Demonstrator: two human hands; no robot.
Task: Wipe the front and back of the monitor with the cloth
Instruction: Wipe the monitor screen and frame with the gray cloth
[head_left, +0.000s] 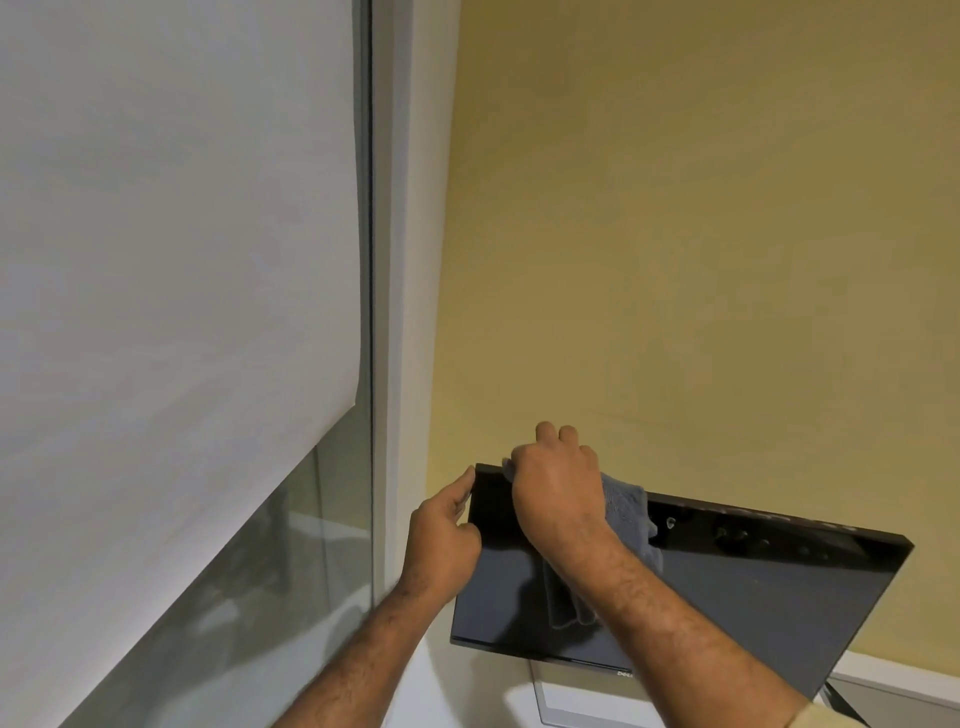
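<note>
1. My left hand (447, 540) is pinching the monitor's (753, 592) left edge, lower centre of the frame.
2. My right hand (558, 493) is gripping the grey cloth (631, 514), fingers curling over the monitor's top edge; the cloth is hanging down the dark screen beneath my wrist.

A white table (483, 691) shows only as a small patch below the dark monitor (753, 597). The monitor's silver stand (566, 701) rests directly on it, set close to the yellow wall and the window corner.
</note>
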